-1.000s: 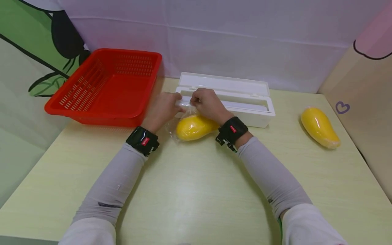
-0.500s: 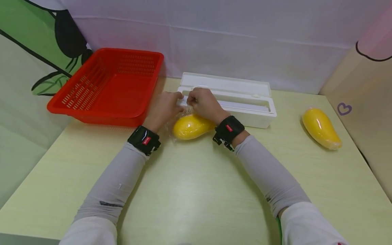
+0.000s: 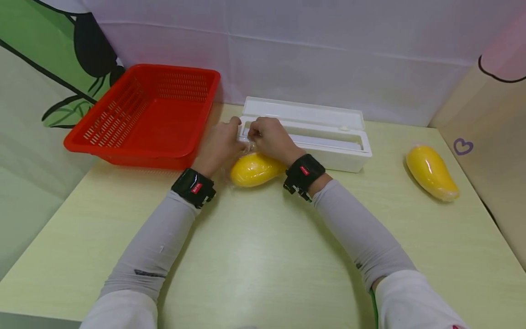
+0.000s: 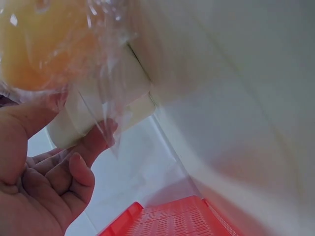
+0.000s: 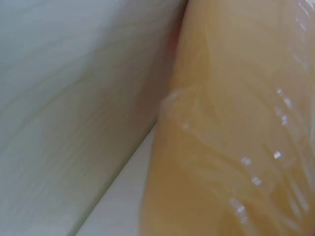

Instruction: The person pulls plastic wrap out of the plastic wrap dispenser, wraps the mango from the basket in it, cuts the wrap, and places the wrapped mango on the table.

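Note:
A yellow mango, wrapped in clear plastic film, lies on the table against the front of an open, long white box. My left hand is at the box's left end. In the left wrist view its thumb and index finger hold the film below the mango, the other fingers curled. My right hand bends over the mango, its curled fingers pinching the film at the box's front rim; the fingertips are partly hidden. Shiny film-covered mango fills the right wrist view.
A red perforated basket stands at the back left, close beside my left hand. A second yellow mango lies on the right of the table. The box lid stands raised at the back wall.
My right hand has shifted a little left along the box toward my left hand. The mango has moved slightly left with it. The left index finger now points up more.

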The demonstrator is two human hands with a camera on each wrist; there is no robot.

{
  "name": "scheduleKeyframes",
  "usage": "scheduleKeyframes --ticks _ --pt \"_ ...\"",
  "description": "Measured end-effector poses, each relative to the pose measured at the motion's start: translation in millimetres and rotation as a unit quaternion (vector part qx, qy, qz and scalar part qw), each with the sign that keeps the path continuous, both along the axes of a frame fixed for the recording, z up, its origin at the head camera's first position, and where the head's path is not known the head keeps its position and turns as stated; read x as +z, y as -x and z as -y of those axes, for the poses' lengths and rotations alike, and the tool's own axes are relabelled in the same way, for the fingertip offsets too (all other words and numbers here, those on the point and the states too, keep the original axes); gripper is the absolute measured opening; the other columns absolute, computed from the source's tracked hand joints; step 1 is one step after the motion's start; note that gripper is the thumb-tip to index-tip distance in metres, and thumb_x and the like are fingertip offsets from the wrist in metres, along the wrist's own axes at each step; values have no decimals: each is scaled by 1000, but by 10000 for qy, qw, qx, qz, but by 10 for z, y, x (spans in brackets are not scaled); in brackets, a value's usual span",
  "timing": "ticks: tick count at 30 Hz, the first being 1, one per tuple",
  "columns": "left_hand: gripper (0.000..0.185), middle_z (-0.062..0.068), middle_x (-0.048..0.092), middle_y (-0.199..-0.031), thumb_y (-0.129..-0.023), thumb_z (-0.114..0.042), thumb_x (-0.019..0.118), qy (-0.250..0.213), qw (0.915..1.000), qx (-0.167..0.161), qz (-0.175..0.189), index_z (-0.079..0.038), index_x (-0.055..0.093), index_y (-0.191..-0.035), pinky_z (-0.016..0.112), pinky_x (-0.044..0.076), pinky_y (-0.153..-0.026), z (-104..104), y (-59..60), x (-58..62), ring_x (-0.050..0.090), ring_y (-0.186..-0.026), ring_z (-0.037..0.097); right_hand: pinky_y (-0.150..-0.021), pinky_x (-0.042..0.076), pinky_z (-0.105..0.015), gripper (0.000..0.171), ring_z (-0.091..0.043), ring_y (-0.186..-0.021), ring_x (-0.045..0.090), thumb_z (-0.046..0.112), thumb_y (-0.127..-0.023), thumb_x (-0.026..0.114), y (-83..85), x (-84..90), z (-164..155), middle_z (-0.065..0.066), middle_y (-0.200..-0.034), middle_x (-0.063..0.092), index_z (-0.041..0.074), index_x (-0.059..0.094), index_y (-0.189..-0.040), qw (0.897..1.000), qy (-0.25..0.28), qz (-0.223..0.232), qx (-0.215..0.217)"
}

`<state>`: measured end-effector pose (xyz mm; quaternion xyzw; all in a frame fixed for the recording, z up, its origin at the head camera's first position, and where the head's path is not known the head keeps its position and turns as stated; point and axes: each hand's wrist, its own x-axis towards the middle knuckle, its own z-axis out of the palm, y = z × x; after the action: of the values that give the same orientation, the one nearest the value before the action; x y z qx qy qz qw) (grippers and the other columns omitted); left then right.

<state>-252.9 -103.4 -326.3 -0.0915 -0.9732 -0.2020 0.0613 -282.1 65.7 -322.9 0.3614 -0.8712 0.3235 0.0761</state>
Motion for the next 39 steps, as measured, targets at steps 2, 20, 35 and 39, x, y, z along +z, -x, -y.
scheduleKeyframes --ticks 2,20,35,39 --pt "54 9 58 -86 -89 -19 76 -29 10000 7 40 -2 47 -131 36 53 -76 4 -3 -4 55 -78 27 -78 48 -28 12 -21 -80 56 -4 -89 63 3 -1 11 -9 -86 67 1 74 -87 10000 3 17 -11" --pt "36 14 60 -89 -92 -22 69 -18 9991 -329 -271 0 52 -116 39 51 -74 11 17 -35 57 -81 30 -75 43 -29 11 -22 -80 51 -5 -86 63 12 -20 248 -9 -83 59 2 73 -86 9994 -274 -191 -108" --pt "31 15 62 -88 -92 -22 69 6 9984 -212 -521 -1 54 -110 41 52 -71 44 21 -45 59 -79 31 -84 48 -28 16 -20 -89 57 1 -91 63 -20 7 250 -5 -92 64 4 77 -98 9993 -353 -52 -127" --pt "38 16 64 -90 -90 -22 72 19 9994 -120 -335 0 54 -114 41 52 -74 47 16 -18 59 -81 31 -93 48 -30 19 -19 -100 61 13 -98 62 -10 11 152 -4 -104 69 6 75 -110 9990 -271 341 78"
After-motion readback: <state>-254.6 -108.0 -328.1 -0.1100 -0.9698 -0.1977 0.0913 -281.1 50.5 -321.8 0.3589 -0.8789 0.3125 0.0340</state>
